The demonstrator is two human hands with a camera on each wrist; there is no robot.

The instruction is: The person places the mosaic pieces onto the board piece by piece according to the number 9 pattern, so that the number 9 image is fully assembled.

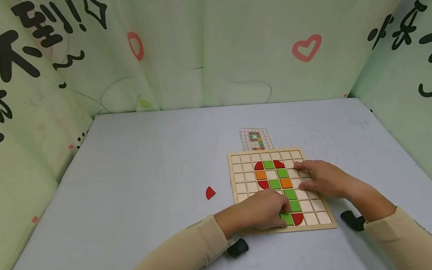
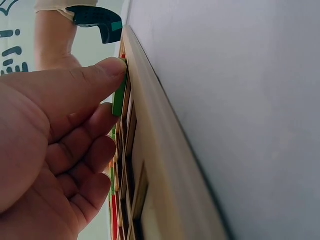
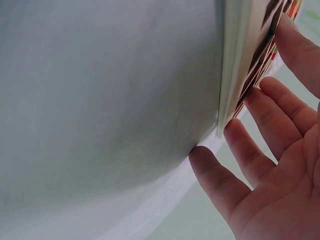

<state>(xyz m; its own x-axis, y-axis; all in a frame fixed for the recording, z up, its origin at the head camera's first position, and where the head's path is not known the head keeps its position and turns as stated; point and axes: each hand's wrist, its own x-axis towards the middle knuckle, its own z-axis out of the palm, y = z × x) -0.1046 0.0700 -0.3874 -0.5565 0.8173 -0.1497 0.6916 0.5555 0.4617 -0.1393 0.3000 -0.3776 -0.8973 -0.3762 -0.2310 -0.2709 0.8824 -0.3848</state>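
A wooden grid board lies on the table, with red, green and orange tiles set in some of its cells. At its near edge my left hand pinches a green square tile between thumb and forefinger, against a cell in the bottom row. Right of that tile sits a red rounded tile. My right hand rests along the board's right side with fingers extended and spread. In the right wrist view its fingertips touch the board's edge and grid.
A small printed card with a coloured grid pattern lies behind the board, partly covered by it. One loose red quarter-round tile is on the table to the left. Printed curtains stand behind and at both sides.
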